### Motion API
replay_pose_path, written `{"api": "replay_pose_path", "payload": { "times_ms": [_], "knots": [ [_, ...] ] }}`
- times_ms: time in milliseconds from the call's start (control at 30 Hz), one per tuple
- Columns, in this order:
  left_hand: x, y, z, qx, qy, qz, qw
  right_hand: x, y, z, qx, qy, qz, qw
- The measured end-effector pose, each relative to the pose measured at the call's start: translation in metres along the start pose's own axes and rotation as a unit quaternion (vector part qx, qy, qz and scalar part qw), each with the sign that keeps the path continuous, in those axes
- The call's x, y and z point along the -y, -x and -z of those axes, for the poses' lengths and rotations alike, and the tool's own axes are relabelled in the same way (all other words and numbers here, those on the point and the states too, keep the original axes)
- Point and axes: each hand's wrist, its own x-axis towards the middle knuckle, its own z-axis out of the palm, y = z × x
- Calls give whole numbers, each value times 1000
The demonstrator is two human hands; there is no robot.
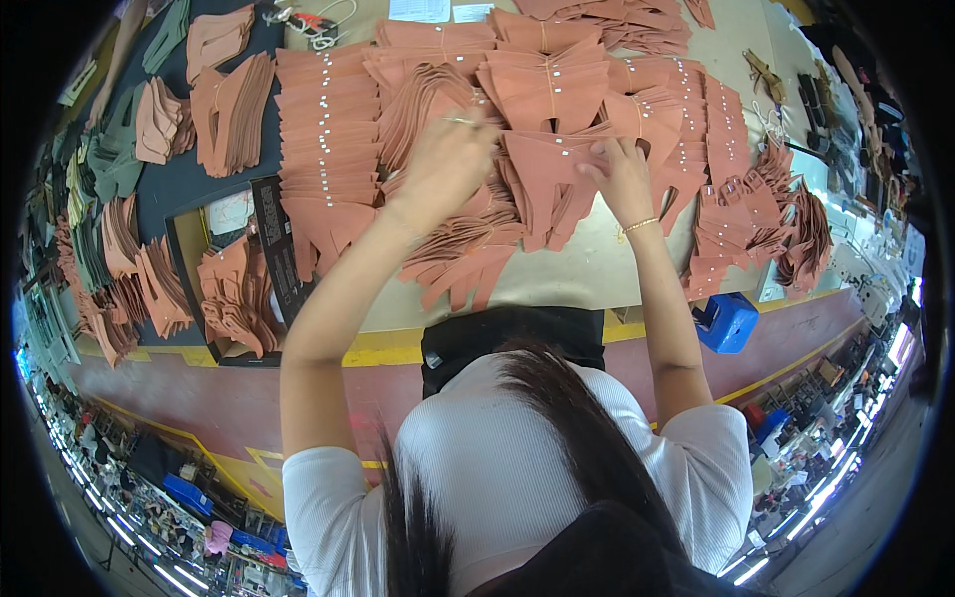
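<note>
Bundles of flat salmon-coloured cut pieces, with small white stickers, cover the table before me. My left hand (458, 154) hovers over a fanned stack (423, 99); its fingers are blurred, and whether they hold anything is unclear. On the right, the fingers and thumb of my right hand (625, 179) are closed at the upper right edge of a salmon cut piece (542, 164). That piece lies over others, its lower strips spread toward me. Below my left forearm sits another overlapping stack (468, 249).
An open black box (284, 239) holding more cut pieces stands at the left, near the table edge. Tied bundles (547, 75) lie farther back. A blue plastic stool (728, 323) is beyond the front edge at right. Papers (418, 10) lie at the far side.
</note>
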Motion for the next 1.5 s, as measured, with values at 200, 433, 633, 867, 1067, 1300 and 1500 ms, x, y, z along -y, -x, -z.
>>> {"api": "replay_pose_path", "payload": {
  "times_ms": [200, 433, 633, 867, 1067, 1300, 1500],
  "knots": [
    [-27, -41, -48, 81, -46, -23, 995, -16, 14, -3, 46, -59, -44, 996],
    [-39, -35, -52, 204, 187, 191, 942, -22, -13, 22, 122, -112, -13, 986],
    [-42, -35, -66, 137, 170, 202, 955, -22, -25, 18, 110, -49, 25, 992],
    [-47, -36, -66, 169, 134, 230, 949, -23, -31, 14, 109, -1, 76, 991],
    [-50, -23, -56, 48, 84, 47, 994, -8, -9, 47, 59, 49, 189, 979],
    [-61, 56, 6, 203, 385, 146, 888, 55, 22, 108, 391, -159, 105, 900],
    [-3, 176, 85, 128, 509, 341, 780, 146, 18, 3, 413, -300, 199, 836]
  ]
}}
